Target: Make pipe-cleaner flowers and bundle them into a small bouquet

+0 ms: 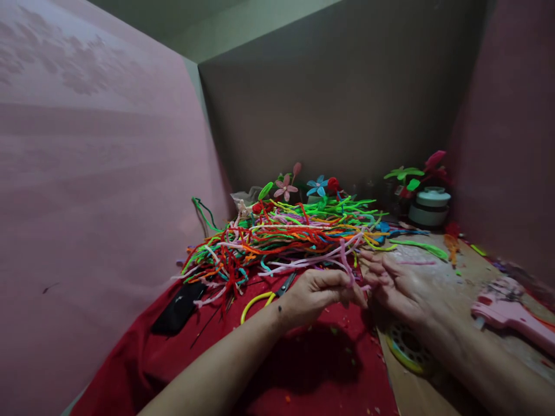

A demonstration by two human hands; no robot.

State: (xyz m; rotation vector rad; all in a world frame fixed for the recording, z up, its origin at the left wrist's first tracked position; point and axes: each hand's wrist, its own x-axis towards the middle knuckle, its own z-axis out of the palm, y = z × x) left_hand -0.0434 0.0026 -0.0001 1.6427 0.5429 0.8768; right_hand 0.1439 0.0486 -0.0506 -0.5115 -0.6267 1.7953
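My left hand [318,292] is closed in a pinch on a pink pipe cleaner [344,260], one part of which stands up above the fingers. A short pink end sticks out toward my right hand [399,289], whose curled fingers meet it; the exact grip there is blurred. Beyond both hands lies a large heap of pipe cleaners [277,237] in red, green, orange, white and pink. Scissors with yellow handles [255,301] rest behind my left wrist, their blades pointing at the heap. Under my right forearm is a yellow-rimmed spool [407,349].
A black phone [180,309] lies left on the red cloth [173,370]. At right are a pink glue gun [511,318] and a lidded jar [430,207]. Pipe-cleaner flowers [286,188] stand behind the heap. Pink walls [108,202] close in the sides.
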